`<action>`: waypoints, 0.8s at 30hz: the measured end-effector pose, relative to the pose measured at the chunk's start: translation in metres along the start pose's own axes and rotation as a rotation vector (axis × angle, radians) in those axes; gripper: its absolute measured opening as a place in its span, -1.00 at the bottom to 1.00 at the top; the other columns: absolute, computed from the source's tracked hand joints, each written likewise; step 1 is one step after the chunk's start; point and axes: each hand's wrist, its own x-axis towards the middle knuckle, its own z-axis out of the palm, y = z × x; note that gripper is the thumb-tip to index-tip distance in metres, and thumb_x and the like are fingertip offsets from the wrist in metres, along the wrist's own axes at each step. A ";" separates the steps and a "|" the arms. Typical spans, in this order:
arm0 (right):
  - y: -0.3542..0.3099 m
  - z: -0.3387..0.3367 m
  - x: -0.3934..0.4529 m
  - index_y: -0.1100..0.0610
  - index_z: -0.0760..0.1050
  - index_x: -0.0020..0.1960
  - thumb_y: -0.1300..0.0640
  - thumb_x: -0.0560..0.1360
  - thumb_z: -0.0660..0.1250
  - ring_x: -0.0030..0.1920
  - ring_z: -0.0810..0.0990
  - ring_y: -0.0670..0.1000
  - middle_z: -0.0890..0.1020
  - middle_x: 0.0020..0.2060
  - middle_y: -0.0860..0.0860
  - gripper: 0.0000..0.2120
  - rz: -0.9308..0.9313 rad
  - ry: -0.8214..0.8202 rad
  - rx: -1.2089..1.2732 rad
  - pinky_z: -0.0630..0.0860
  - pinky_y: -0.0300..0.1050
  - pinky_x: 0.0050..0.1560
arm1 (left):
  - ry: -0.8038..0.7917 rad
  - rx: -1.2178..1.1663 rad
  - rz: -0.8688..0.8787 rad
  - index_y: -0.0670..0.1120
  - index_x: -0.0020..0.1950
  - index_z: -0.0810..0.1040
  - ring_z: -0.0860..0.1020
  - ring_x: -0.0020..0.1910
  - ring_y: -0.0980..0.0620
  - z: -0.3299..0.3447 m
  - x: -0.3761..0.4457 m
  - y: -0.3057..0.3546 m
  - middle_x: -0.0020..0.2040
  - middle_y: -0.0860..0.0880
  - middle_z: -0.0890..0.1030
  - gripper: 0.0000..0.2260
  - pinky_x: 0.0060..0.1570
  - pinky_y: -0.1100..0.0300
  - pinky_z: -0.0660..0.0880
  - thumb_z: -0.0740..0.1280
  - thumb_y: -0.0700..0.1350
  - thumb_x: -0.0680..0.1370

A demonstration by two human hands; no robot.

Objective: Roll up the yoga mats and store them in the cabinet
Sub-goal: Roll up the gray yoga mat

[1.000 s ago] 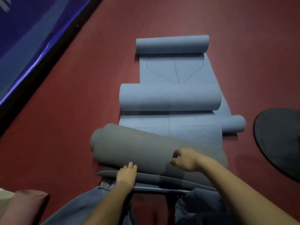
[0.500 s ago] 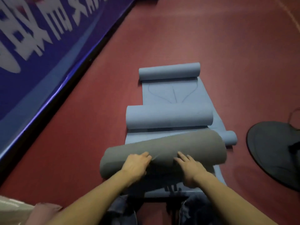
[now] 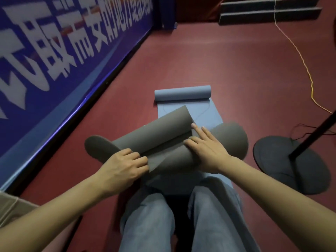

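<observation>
A rolled grey yoga mat (image 3: pixel 169 159) is lifted off the floor in front of my knees, its loose outer flap (image 3: pixel 158 131) sticking up and to the left. My left hand (image 3: pixel 125 166) grips the flap's near corner on the roll. My right hand (image 3: pixel 205 148) lies flat on the roll with fingers spread, pressing it down. Beneath and beyond lies a light blue mat (image 3: pixel 207 113) spread flat on the red floor, its far end curled into a roll (image 3: pixel 182 93). No cabinet is in view.
A blue banner wall (image 3: pixel 63 60) runs along the left. A black round stand base (image 3: pixel 289 164) with a slanted pole (image 3: pixel 314 133) sits right of the mats. A yellow cord (image 3: pixel 301 59) trails across the floor at right. Dark steps (image 3: pixel 269 10) are at the far end.
The grey roll has come up off the blue mats toward me and its outer flap has sprung loose. My view has tilted up; the middle blue rolls are now hidden behind the grey mat.
</observation>
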 end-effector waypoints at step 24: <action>-0.072 -0.030 -0.181 -0.12 0.46 0.14 -0.18 0.61 0.21 -0.05 0.65 -0.04 0.60 0.03 -0.19 -0.80 -0.176 0.036 0.457 0.61 -0.06 -0.15 | -0.086 -0.493 -0.757 -0.02 0.06 0.66 0.58 0.08 0.03 -0.052 -0.146 0.170 0.09 0.08 0.64 -0.55 0.04 0.10 0.43 0.15 0.28 0.65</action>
